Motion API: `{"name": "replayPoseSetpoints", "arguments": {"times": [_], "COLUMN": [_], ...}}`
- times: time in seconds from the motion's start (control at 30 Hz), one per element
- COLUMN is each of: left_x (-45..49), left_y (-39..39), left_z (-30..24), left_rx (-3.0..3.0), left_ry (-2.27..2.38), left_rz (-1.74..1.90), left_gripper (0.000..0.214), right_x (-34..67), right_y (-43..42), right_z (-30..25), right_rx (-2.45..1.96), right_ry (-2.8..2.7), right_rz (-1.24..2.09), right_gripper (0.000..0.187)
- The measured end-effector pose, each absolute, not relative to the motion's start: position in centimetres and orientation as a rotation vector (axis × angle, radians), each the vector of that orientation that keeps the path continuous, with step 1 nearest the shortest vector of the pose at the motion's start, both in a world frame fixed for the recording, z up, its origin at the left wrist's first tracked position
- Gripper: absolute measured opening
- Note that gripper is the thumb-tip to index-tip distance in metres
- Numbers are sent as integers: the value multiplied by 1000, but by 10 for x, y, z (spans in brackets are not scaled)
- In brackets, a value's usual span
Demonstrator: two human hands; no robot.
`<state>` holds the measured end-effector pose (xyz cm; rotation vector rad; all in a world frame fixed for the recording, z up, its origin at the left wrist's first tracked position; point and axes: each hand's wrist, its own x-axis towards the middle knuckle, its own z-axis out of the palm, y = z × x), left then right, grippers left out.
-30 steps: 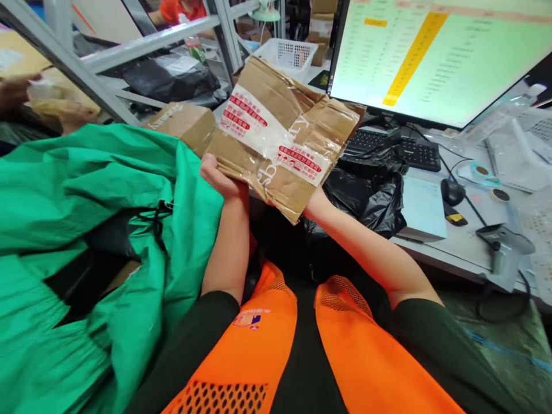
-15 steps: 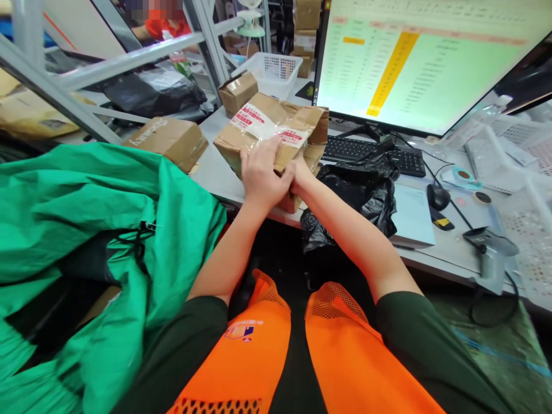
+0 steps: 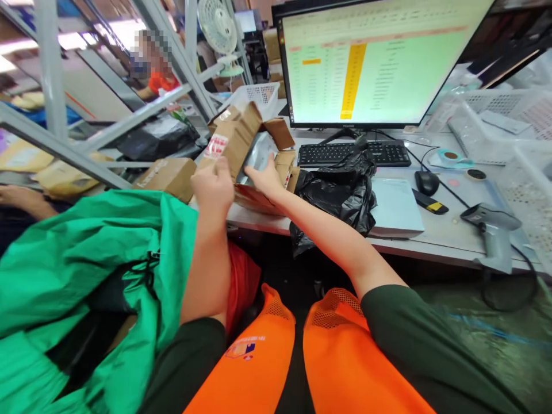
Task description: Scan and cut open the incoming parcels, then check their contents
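A crumpled brown cardboard box (image 3: 235,141) with red-printed clear tape lies at the near edge of the desk (image 3: 435,230), its flap lifted. My left hand (image 3: 213,187) is closed on the flap's left side. My right hand (image 3: 267,179) reaches into the opening, fingers partly hidden, against a grey plastic-wrapped item (image 3: 259,158) inside.
A black plastic bag (image 3: 340,192), keyboard (image 3: 351,153), monitor (image 3: 371,63), mouse (image 3: 426,182) and barcode scanner (image 3: 494,230) are on the desk. A second cardboard box (image 3: 166,177) sits to the left. A green sack (image 3: 86,259) fills the lower left. Another person sits behind the metal rack.
The box went from held up in both hands down onto the desk edge. My left hand has pulled its flap up and my right hand has gone inside.
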<state>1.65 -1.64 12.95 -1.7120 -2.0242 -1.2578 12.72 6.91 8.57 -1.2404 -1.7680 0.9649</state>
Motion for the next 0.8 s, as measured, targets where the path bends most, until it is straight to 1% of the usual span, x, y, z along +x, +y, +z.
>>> {"name": "replayPoseSetpoints", "arguments": {"times": [0.1,0.17,0.33,0.5,0.67,0.8], "left_x": [3,0,-27,-68,-90,-106], "left_y": [-24,-26,-16,-16,-24,-21], "left_z": [145,146,133,127,118,108], "left_rx": [-1774,-1836,-1798,-1884,-1799,-1755], "left_ry": [-2133,-2115,-2018,-1876,-1940,-2011], "left_rz": [-949,-899,-1187,-1317,-1466,-1514], "left_gripper": [51,48,49,50,52,55], "right_x": [134,137,137,141,158,169], "right_y": [57,53,51,43,24,8], "right_z": [98,103,105,97,88,82], "right_rx": [-1264,-1248,-1260,-1183,-1098,-1036], "right_ry": [-1654,-1661,-1724,-1697,-1751,-1846], "right_rz": [1106,1112,1110,1085,993,939], "right_gripper": [110,109,112,111,110,110]}}
